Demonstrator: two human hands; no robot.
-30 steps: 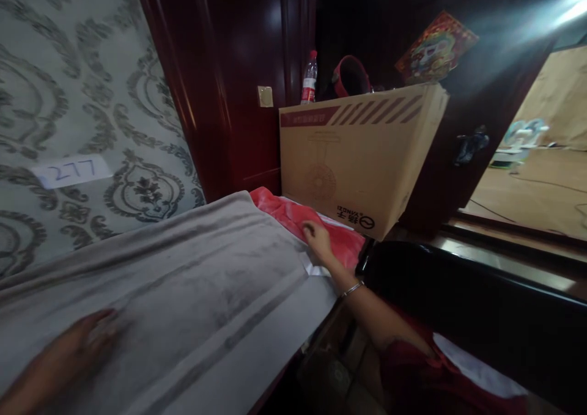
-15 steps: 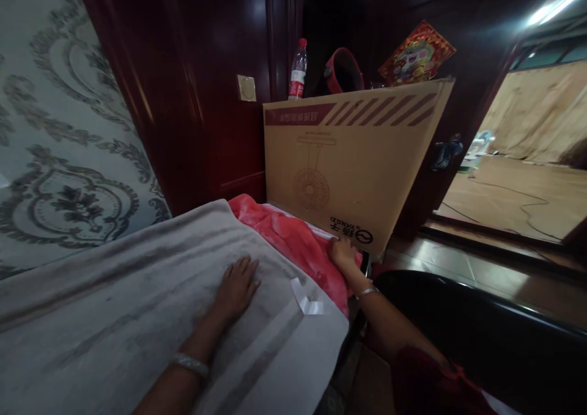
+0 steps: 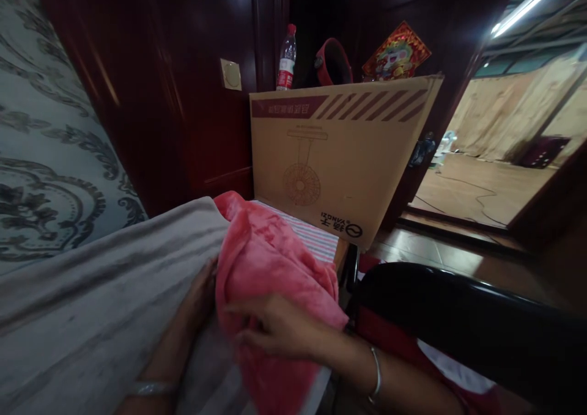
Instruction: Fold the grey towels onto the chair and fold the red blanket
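Fingers (image 3: 250,307) of the right hand (image 3: 287,326) stand parted across pink blanket (image 3: 275,259); left hand (image 3: 203,293) against it, grip unclear

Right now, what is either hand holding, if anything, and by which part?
It cannot be told whether anything is held: the right hand is over the pink cloth, and the left hand is at its left edge, partly hidden.

Dim o/all; tube light (image 3: 520,14) glares far up & R of R-hand fingers (image 3: 250,306), slightly blurred; pic edges stretched.
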